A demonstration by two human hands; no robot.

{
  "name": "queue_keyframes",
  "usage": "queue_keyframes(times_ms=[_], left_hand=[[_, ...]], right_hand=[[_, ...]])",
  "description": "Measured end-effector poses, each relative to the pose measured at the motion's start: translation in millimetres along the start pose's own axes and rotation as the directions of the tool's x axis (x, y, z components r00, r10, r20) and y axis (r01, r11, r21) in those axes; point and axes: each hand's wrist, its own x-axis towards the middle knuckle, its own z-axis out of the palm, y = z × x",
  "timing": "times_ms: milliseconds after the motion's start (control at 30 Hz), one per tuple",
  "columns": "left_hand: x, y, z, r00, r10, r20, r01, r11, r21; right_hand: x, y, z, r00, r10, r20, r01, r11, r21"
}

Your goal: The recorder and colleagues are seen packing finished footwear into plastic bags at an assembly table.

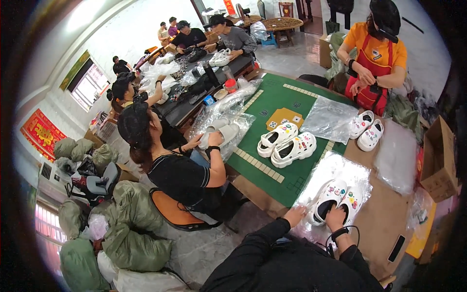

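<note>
Two white clogs with colourful charms, a left one (327,200) and a right one (351,200), rest side by side on a shiny clear plastic bag (311,187) in front of me. My right hand (335,217) reaches in at the heels, its fingers closed on the right clog's inner edge; the fingertips are partly hidden. At the near left edge of the bag, my left hand (295,215) pinches the plastic. Farther off, another pair of white charm-covered clogs (293,148) stands on a green mat (265,182).
Another clear bag (330,119) and a smaller decorated pair (367,130) lie beyond. Stacked plastic bags (396,158), a cardboard box (438,160) and a phone (396,248) are at right. One person (170,160) handles pale clogs at left; another (374,58) stands across the table.
</note>
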Motion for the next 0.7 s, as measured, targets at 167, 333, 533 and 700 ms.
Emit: queue_keyframes(times_ms=[167, 333, 533, 700], left_hand=[[0.7, -3.2, 3.5, 1.000, -0.002, 0.015, 0.002, 1.000, 0.009], [0.9, -1.7, -0.4, 0.999, 0.009, 0.034, -0.009, 1.000, 0.023], [0.4, -3.6, 3.8, 1.000, 0.015, 0.009, -0.015, 1.000, 0.023], [-0.7, -3.1, 2.4, 1.000, 0.012, -0.002, -0.012, 1.000, -0.001]], right_hand=[[1.5, -1.9, 1.8, 1.000, 0.004, 0.004, -0.004, 1.000, 0.009], [1.3, -1.6, 0.9, 1.000, 0.027, 0.006, -0.028, 1.000, 0.014], [-0.5, -3.6, -7.3, 1.000, -0.005, 0.017, 0.005, 1.000, 0.022], [-0.3, -2.7, -3.7, 1.000, -0.004, 0.009, 0.004, 1.000, -0.006]])
